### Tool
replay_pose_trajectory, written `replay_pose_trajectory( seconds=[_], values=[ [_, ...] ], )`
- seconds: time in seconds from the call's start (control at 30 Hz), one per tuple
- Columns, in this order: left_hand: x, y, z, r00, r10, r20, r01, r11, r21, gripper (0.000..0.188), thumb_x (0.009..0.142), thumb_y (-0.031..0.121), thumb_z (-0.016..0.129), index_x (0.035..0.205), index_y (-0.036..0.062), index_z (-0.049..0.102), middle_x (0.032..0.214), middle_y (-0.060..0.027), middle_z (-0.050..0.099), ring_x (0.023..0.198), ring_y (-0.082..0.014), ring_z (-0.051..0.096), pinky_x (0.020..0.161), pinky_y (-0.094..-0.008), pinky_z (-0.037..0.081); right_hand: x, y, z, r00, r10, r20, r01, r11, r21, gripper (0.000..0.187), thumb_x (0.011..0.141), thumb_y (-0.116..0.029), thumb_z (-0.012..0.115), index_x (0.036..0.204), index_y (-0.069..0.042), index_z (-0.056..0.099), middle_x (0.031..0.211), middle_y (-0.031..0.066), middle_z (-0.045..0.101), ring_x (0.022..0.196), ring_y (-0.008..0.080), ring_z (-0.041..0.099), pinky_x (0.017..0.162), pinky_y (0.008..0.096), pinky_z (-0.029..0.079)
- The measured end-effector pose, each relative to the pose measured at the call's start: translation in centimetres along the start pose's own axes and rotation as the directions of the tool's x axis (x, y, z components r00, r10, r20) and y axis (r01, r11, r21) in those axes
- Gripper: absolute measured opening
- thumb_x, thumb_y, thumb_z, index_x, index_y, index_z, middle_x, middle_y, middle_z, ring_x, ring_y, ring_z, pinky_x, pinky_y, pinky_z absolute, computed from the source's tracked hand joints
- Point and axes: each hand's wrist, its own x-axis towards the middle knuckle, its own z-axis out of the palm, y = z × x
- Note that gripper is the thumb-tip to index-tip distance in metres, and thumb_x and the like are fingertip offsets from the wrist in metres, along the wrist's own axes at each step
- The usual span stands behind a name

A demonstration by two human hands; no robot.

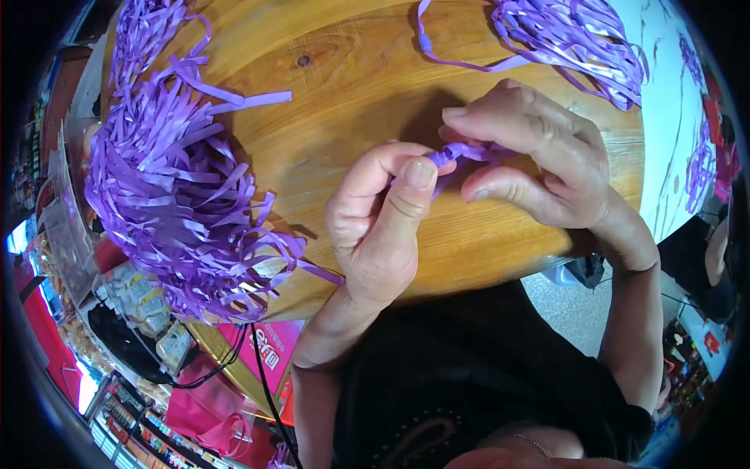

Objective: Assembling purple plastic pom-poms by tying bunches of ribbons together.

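Over the wooden table my left hand point(383, 219) pinches a purple ribbon point(448, 156) between thumb and forefinger, where it is folded into a small loop or knot. The ribbon runs right, toward my right hand point(547, 148), and passes partly out of sight behind its fingers. My right thumb and fingertips stand apart around the ribbon, without closing on it. A big tangled heap of cut purple ribbons point(180, 195) lies at the left. Another bundle of looped purple ribbons point(570, 39) rests at the far right.
The round wooden table point(328, 102) curves close to my body. Beside it on the right is a white marbled surface point(664, 117) with more purple ribbon. Lower left are a pink bag point(203, 406), a pink printed sheet point(273, 352) and a dark cable point(264, 375).
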Motion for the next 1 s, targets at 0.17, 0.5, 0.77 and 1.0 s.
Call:
replay_pose_trajectory(
  seconds=[0.17, 0.5, 0.77, 1.0],
  values=[
    [0.1, -0.1, -0.3, 0.995, 0.054, 0.089, -0.052, 0.998, -0.030, 0.011, 0.088, 0.009, 0.056, 0.093, -0.0012, 0.057, 0.082, -0.0009, 0.056, 0.071, -0.0052, 0.045, 0.063, -0.0182, 0.035, 0.2, -0.4, 0.0, 0.977, 0.209, 0.051, -0.214, 0.965, 0.150, 0.030, 0.075, -0.010, 0.068, 0.101, 0.002, 0.061, 0.081, 0.0110, 0.062, 0.071, 0.0191, 0.061, 0.061, 0.0273, 0.046],
    [0.2, 0.4, -0.2, 0.969, 0.230, 0.088, -0.232, 0.973, 0.014, 0.013, 0.087, 0.011, 0.058, 0.093, -0.0002, 0.061, 0.089, -0.0056, 0.058, 0.080, -0.0108, 0.049, 0.072, -0.0231, 0.039, 0.8, -1.9, -0.3, 0.961, 0.276, -0.032, -0.255, 0.921, 0.294, 0.016, 0.085, 0.001, 0.055, 0.100, 0.003, 0.059, 0.085, 0.0105, 0.061, 0.077, 0.0158, 0.060, 0.067, 0.0251, 0.048],
    [-1.0, 1.8, 1.4, 0.900, 0.361, 0.245, -0.356, 0.932, -0.066, 0.020, 0.085, 0.014, 0.059, 0.098, -0.0016, 0.063, 0.119, -0.0212, 0.053, 0.119, -0.0310, 0.044, 0.097, -0.0419, 0.037, 1.4, -4.6, 0.3, 0.926, 0.375, 0.038, -0.284, 0.628, 0.724, 0.033, 0.088, 0.002, 0.052, 0.119, 0.000, 0.042, 0.088, 0.0074, 0.060, 0.082, 0.0104, 0.058, 0.072, 0.0224, 0.047],
    [-2.1, 3.8, 1.3, 0.873, 0.472, 0.124, -0.463, 0.881, -0.096, 0.018, 0.085, 0.015, 0.059, 0.095, 0.0000, 0.064, 0.113, -0.0183, 0.055, 0.109, -0.0302, 0.051, 0.094, -0.0432, 0.040, 1.7, -5.7, -0.9, 0.978, 0.073, -0.196, -0.047, 0.990, 0.132, 0.038, 0.079, -0.011, 0.067, 0.113, -0.003, 0.054, 0.104, 0.0117, 0.058, 0.089, 0.0183, 0.058, 0.075, 0.0291, 0.045]
  ],
)
